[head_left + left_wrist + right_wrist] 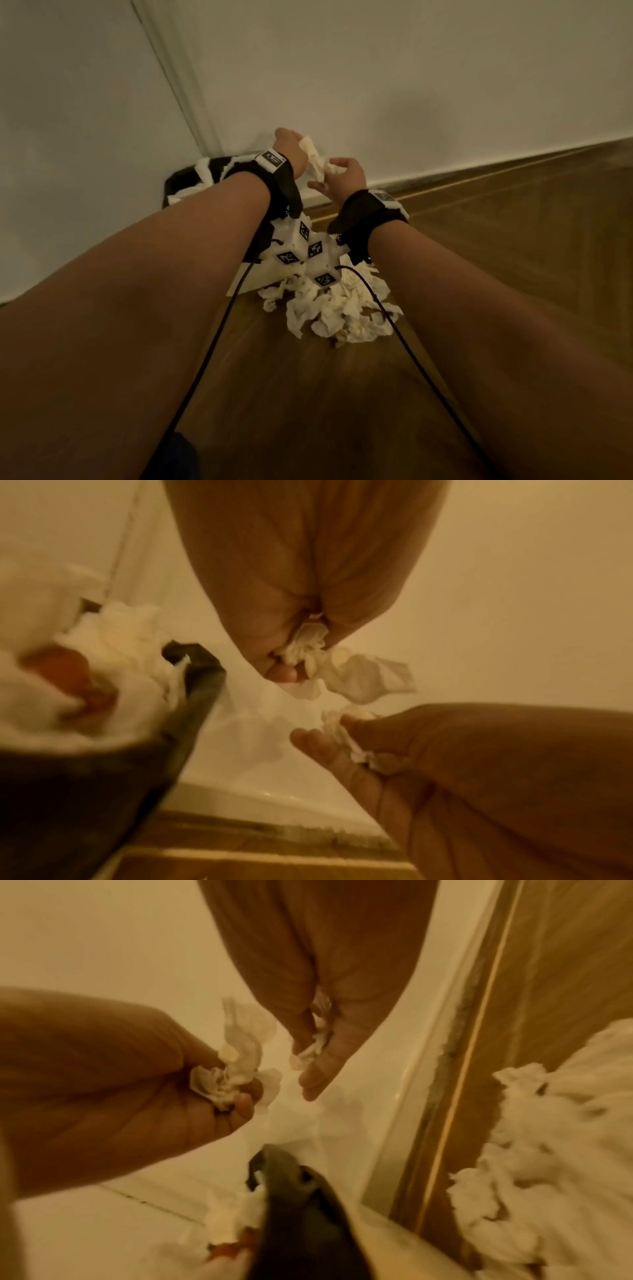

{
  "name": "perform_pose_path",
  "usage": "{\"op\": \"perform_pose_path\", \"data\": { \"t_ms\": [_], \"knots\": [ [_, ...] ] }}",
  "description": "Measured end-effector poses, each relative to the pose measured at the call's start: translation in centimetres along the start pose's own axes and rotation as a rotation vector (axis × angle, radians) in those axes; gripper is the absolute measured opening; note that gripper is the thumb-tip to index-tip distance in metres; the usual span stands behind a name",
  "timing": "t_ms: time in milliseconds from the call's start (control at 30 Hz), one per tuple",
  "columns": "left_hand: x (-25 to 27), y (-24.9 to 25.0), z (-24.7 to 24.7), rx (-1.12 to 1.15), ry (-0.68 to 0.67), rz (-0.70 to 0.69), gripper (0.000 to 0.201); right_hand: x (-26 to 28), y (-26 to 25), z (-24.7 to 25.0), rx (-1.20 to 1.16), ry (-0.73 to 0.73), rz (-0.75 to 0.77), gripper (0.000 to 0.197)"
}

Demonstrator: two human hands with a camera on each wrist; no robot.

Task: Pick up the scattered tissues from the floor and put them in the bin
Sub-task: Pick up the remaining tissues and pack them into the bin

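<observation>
Both hands are raised close to the white wall, just right of the dark bin (178, 180). My left hand (298, 145) grips a crumpled white tissue (312, 153) in curled fingers; its loose end (363, 674) hangs down. My right hand (337, 171) pinches another wad of tissue (342, 727) between thumb and fingers, seen again in the right wrist view (316, 1039). I cannot tell whether the two wads are joined. The bin (195, 693) holds several white tissues (116, 647). A pile of crumpled tissues (337, 308) lies on the wooden floor under my wrists.
The bin (301, 1213) stands in a corner against the wall and a white door frame (178, 78). A white skirting board (462, 168) runs along the wall. Cables (219, 329) trail from both wrist cameras over the wooden floor (513, 257).
</observation>
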State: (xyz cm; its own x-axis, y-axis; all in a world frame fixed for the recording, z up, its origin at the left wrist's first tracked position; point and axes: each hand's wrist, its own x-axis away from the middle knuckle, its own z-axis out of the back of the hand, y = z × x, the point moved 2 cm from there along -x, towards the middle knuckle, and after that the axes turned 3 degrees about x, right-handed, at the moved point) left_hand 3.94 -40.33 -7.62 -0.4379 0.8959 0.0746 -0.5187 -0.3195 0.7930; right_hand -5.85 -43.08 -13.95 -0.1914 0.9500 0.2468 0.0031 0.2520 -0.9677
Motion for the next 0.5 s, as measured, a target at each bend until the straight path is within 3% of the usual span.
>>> {"op": "perform_pose_path", "data": {
  "t_ms": [100, 167, 233, 333, 500],
  "knots": [
    [-0.7, -1.6, 4.5, -0.166, 0.082, -0.071, 0.037, -0.8, -2.0, -2.7, 0.057, -0.011, 0.031, 0.023],
    [-0.8, -3.3, 7.1, -0.191, 0.163, -0.074, 0.032, -1.2, -2.9, -4.4, 0.1, -0.008, 0.089, 0.022],
    [-0.9, -5.3, 9.1, -0.165, 0.187, -0.068, 0.028, -1.6, -3.5, -5.9, 0.248, -0.027, 0.15, 0.023],
    [-0.7, -8.1, 11.3, -0.146, 0.218, -0.035, 0.023, -2.1, -4.2, -7.9, 0.476, -0.108, 0.212, 0.006],
    [-0.5, -11.0, 12.6, -0.319, 0.224, -0.073, 0.021, -0.6, -4.3, -10.8, 0.819, -0.26, 0.172, 0.026]
  ]
}}
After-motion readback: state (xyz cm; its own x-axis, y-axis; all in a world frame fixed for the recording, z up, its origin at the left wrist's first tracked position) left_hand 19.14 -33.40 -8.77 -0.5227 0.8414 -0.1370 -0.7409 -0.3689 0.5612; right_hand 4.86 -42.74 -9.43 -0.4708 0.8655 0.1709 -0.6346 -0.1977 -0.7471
